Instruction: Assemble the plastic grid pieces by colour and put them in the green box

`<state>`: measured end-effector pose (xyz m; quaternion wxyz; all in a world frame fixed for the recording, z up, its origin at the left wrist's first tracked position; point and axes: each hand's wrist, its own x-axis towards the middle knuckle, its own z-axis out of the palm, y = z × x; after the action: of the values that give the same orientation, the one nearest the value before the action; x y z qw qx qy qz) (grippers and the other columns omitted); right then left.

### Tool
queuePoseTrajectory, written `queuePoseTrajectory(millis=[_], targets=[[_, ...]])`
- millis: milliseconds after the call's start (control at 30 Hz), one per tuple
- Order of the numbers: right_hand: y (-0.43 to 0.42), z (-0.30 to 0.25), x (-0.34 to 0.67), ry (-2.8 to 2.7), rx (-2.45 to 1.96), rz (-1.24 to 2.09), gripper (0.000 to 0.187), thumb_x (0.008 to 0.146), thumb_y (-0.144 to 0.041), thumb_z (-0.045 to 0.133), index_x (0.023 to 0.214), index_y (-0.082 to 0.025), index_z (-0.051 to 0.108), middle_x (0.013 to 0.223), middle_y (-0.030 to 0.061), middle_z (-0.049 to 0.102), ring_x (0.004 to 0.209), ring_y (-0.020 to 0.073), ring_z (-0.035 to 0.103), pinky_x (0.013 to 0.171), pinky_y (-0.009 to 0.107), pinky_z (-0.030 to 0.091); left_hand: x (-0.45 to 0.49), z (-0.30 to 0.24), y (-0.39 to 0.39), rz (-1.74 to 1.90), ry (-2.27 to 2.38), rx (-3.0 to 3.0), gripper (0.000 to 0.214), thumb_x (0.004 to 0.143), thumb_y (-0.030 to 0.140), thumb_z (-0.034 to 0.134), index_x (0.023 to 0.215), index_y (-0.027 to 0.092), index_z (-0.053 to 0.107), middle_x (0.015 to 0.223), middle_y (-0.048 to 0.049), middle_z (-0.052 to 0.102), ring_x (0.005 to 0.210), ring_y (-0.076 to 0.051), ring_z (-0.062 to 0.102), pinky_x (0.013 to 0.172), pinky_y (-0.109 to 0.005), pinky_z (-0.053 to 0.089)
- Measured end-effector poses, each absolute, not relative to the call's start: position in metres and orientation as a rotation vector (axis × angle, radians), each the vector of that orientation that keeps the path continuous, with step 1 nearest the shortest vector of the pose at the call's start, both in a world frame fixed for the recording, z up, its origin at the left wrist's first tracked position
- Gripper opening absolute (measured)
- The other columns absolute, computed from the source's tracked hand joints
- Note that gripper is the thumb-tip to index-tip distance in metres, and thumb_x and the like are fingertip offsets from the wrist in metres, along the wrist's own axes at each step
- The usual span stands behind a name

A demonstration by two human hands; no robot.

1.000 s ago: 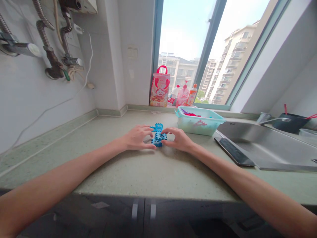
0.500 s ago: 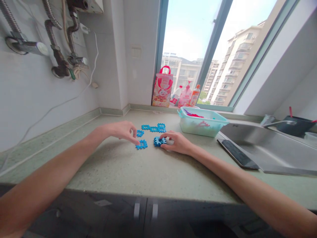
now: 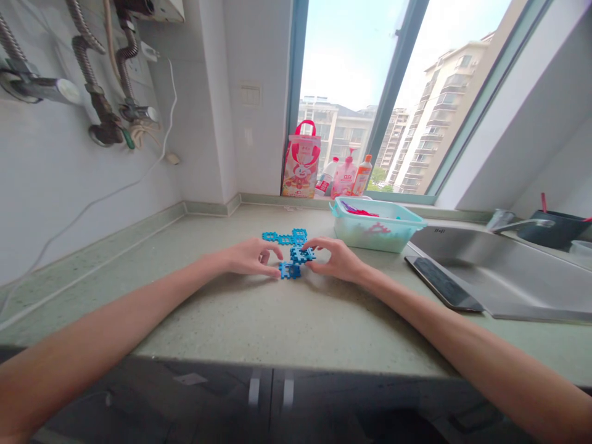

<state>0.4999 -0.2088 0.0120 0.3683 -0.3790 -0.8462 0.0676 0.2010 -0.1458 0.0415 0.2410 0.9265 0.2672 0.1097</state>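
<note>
My right hand [image 3: 337, 259] pinches a small stack of blue interlocking toy pieces [image 3: 303, 255] between thumb and fingers; the stack is slightly tilted and looks raised. Just below its left side, a flat blue square piece with notched edges [image 3: 289, 270] lies on the counter. My left hand [image 3: 252, 256] is beside that piece, thumb and index finger apart, the thumb tip close to its left edge; whether it touches cannot be told. Behind the hands lie several more blue pieces [image 3: 284, 239] in a group.
A mint plastic tub [image 3: 374, 237] with colourful pieces stands right of the hands. A phone [image 3: 441, 285] lies by the steel sink [image 3: 513, 277]. A pink bag [image 3: 301, 166] and several bottles [image 3: 343, 177] stand at the window. The counter [image 3: 222, 320] has a front edge above dark cabinets.
My left hand has moved right, and the square piece it touched has shifted right, up to the stack. My right hand has raised and tilted the stack slightly.
</note>
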Motion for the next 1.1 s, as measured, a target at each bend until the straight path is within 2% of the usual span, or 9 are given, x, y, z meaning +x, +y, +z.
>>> queuePoseTrajectory(millis=[67, 133, 233, 367, 567, 733, 1100], targets=[[-0.211, 0.013, 0.494, -2.137, -0.954, 0.171, 0.031, 0.086, -0.029, 0.078, 0.116, -0.025, 0.076, 0.110, 0.0039, 0.080, 0.097, 0.0216, 0.072, 0.094, 0.039, 0.056, 0.200, 0.040, -0.142, 0.382, 0.741, 2.514, 0.055, 0.084, 0.065, 0.075, 0.117, 0.022, 0.073, 0.061, 0.0058, 0.058, 0.056, -0.014, 0.052, 0.059, -0.027, 0.037], [-0.215, 0.013, 0.487, -2.126, -0.950, 0.148, 0.031, 0.087, -0.030, 0.078, 0.117, -0.025, 0.076, 0.110, 0.0047, 0.080, 0.098, 0.0221, 0.072, 0.095, 0.039, 0.056, 0.194, 0.042, -0.134, 0.474, 0.808, 2.536, 0.053, 0.087, 0.066, 0.071, 0.113, 0.020, 0.073, 0.061, 0.0049, 0.058, 0.057, -0.014, 0.052, 0.061, -0.027, 0.038], [-0.220, 0.012, 0.480, -2.186, -0.971, 0.134, 0.030, 0.087, -0.029, 0.080, 0.116, -0.025, 0.076, 0.111, 0.0053, 0.079, 0.101, 0.0230, 0.072, 0.097, 0.040, 0.056, 0.176, 0.047, -0.115, 0.555, 0.944, 2.627, 0.044, 0.089, 0.058, 0.068, 0.108, 0.019, 0.075, 0.063, 0.0033, 0.061, 0.058, -0.014, 0.053, 0.064, -0.028, 0.038], [-0.220, 0.007, 0.478, -2.287, -0.996, 0.223, 0.029, 0.089, -0.030, 0.079, 0.118, -0.026, 0.075, 0.113, 0.0048, 0.079, 0.099, 0.0213, 0.072, 0.092, 0.037, 0.056, 0.152, 0.053, -0.095, 0.458, 1.060, 2.670, 0.044, 0.087, 0.049, 0.067, 0.119, 0.020, 0.075, 0.067, 0.0023, 0.067, 0.060, -0.015, 0.058, 0.066, -0.028, 0.040], [-0.221, 0.008, 0.476, -2.304, -1.040, 0.206, 0.032, 0.088, -0.034, 0.081, 0.118, -0.027, 0.073, 0.113, 0.0040, 0.078, 0.100, 0.0214, 0.071, 0.091, 0.036, 0.056, 0.146, 0.051, -0.091, 0.279, 1.181, 2.687, 0.060, 0.080, 0.049, 0.070, 0.134, 0.022, 0.073, 0.077, 0.0002, 0.071, 0.066, -0.018, 0.061, 0.065, -0.028, 0.039], [-0.225, 0.013, 0.475, -2.317, -1.041, 0.188, 0.033, 0.082, -0.028, 0.082, 0.114, -0.026, 0.074, 0.103, 0.0018, 0.078, 0.091, 0.0196, 0.070, 0.086, 0.033, 0.055, 0.152, 0.045, -0.094, 0.279, 1.098, 2.706, 0.050, 0.080, 0.051, 0.071, 0.124, 0.028, 0.079, 0.076, 0.0007, 0.070, 0.067, -0.018, 0.062, 0.064, -0.028, 0.038], [-0.212, 0.018, 0.495, -2.128, -1.017, 0.127, 0.031, 0.085, -0.032, 0.078, 0.115, -0.024, 0.073, 0.105, 0.0029, 0.079, 0.091, 0.0203, 0.071, 0.092, 0.038, 0.057, 0.209, 0.037, -0.146, 0.366, 0.820, 2.652, 0.047, 0.081, 0.063, 0.076, 0.109, 0.025, 0.078, 0.067, 0.0035, 0.065, 0.060, -0.015, 0.058, 0.060, -0.027, 0.038]])
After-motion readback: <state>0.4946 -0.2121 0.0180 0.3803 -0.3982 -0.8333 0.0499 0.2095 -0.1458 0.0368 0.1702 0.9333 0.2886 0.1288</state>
